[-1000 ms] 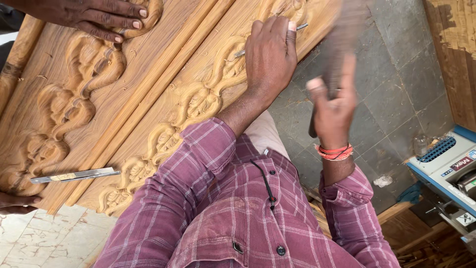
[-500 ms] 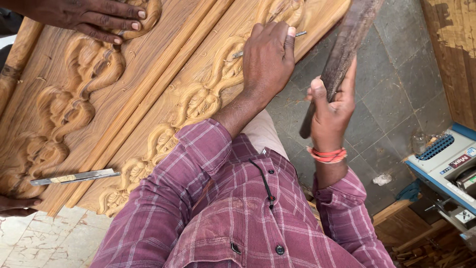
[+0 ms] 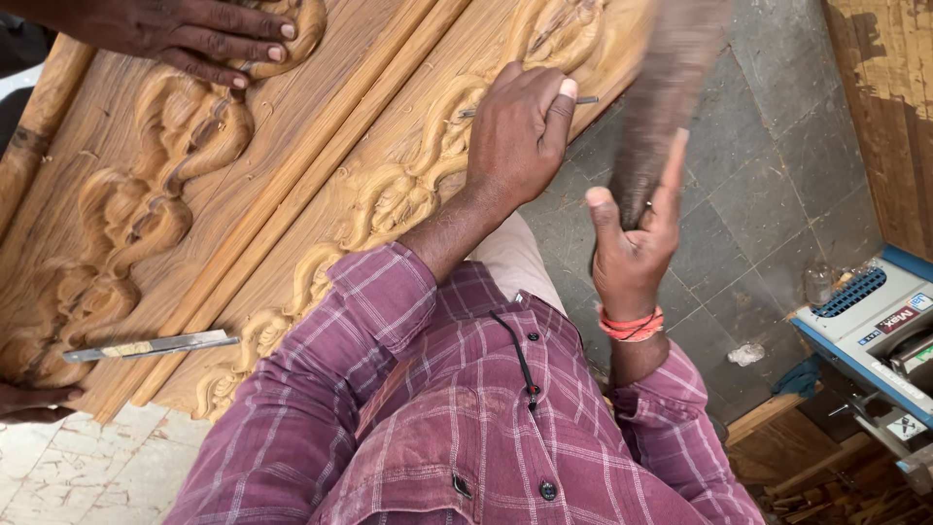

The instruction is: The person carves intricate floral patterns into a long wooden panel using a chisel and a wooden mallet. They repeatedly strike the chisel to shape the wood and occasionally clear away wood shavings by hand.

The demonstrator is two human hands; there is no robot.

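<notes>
My left hand [image 3: 520, 131] is closed around a thin metal chisel [image 3: 584, 100], whose tip rests on the scroll pattern of a carved wooden panel [image 3: 321, 175]. To its right, my right hand [image 3: 632, 248], with an orange band at the wrist, grips a dark wooden mallet [image 3: 671, 87]. The mallet is blurred with motion and stands just right of the chisel's free end. My purple checked shirt sleeves fill the lower part of the head view.
Another person's hand [image 3: 199, 39] presses on the carving at top left, and a second hand [image 3: 29, 399] touches its lower left edge. A spare flat chisel [image 3: 146, 345] lies on the panel. A blue and white power tool [image 3: 875, 321] sits right, on the grey stone floor [image 3: 768, 165].
The mallet has been swinging: blurred a second ago, sharp and tilted half a second ago, blurred again now beside the chisel's end. My left hand has stayed on the chisel.
</notes>
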